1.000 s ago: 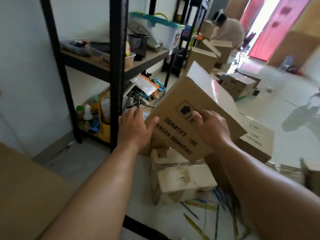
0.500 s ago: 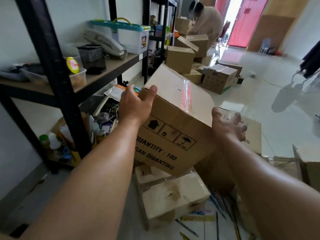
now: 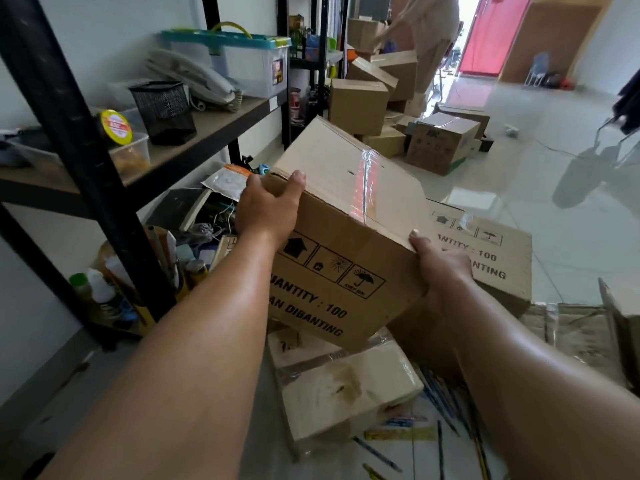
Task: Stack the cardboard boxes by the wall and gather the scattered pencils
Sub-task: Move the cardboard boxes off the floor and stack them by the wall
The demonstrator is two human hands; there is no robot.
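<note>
I hold a taped brown cardboard box [image 3: 346, 216] printed "QUANTITY : 100", tilted, in the air in front of me. My left hand [image 3: 266, 206] grips its upper left corner, thumb on top. My right hand [image 3: 440, 268] clasps its lower right corner. Under it on the floor lies a pale worn box [image 3: 343, 389], and a second printed box [image 3: 498, 258] sits behind to the right. Several pencils [image 3: 440, 441] lie scattered on the floor at the lower right, partly hidden by my right forearm.
A black metal shelf [image 3: 86, 161] stands on the left with a mesh cup, a plastic tub and clutter below. More boxes [image 3: 440, 143] are piled further down the room, where a person [image 3: 429, 32] bends over them. A torn box [image 3: 620, 320] sits at the right edge.
The box has been lifted and turned more level. My left hand shifted to its upper left corner and my right hand slid down to the lower right corner.
</note>
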